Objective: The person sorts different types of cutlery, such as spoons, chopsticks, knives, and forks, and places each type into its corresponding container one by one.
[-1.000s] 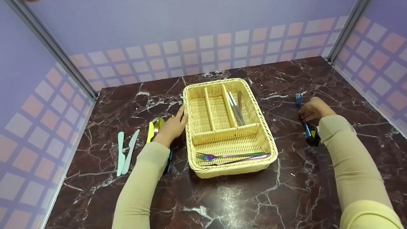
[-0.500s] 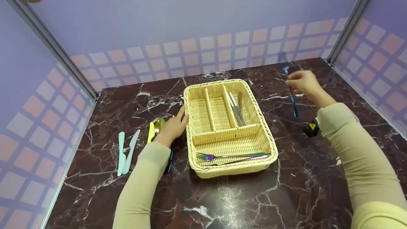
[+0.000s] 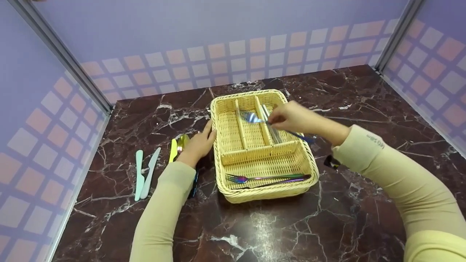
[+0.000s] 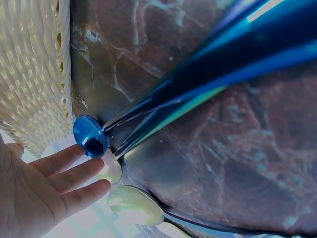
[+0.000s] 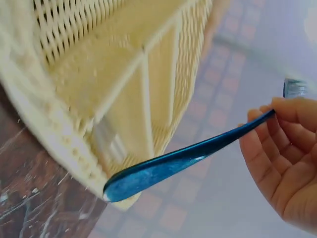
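My right hand [image 3: 293,117] pinches a blue fork [image 5: 153,174] by its handle, above the yellow wicker basket [image 3: 214,160]. The blurred tines hang over the middle upper compartment, and the handle end points right past the rim. With fingers extended, my left hand [image 3: 198,146] rests against the basket's left side. Close to those fingertips lies a blue spoon [image 4: 89,135] in the left wrist view. Silver utensils [image 3: 275,134] sit in the right upper compartment, partly covered by my right hand. A rainbow fork [image 3: 238,179] and another dark-handled utensil lie in the front compartment.
Two mint knives [image 3: 139,174] lie on the dark marble table [image 3: 269,233] at the left. A yellow knife [image 3: 173,150] and a gold spoon [image 3: 183,141] are beside my left hand. Purple panels [image 3: 164,29] with printed squares enclose the back and sides.
My right hand has lifted the blue fork off the right side of the table and carried it left over the basket. My left hand stays against the basket.
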The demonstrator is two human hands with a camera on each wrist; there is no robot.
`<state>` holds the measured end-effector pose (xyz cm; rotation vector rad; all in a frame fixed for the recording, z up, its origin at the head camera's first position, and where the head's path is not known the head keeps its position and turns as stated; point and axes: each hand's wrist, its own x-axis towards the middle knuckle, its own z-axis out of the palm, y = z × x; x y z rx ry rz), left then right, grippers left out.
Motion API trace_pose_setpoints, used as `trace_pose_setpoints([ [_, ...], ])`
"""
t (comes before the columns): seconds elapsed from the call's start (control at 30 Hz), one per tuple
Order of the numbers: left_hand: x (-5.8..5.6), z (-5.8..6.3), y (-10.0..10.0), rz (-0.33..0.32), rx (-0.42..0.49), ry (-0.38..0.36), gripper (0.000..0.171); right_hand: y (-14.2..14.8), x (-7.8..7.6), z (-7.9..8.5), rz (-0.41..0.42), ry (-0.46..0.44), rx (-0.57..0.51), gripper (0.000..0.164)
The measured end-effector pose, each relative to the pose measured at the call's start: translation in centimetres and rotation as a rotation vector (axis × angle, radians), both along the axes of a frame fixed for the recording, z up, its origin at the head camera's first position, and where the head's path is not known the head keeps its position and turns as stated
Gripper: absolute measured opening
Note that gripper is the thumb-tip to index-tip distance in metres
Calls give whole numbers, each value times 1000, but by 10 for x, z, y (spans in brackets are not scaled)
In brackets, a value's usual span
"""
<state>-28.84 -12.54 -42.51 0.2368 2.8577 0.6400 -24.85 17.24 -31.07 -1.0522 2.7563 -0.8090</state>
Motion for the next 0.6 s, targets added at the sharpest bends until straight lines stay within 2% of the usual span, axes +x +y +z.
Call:
trace_pose_setpoints([
  [0.1, 0, -1, 0, -6, -4, 4, 58, -15, 11, -9, 129, 58, 78, 10],
  [0.23, 0, -1, 0, -7, -5, 2, 58, -28, 21, -22, 238, 102, 201, 9],
  [0.4, 0, -1, 1, 3, 3, 0, 58, -40, 27, -33, 322, 103, 353, 11],
  [0.6, 0, 1, 1, 5, 3, -13, 58, -52, 31, -39, 389, 76, 490, 31],
])
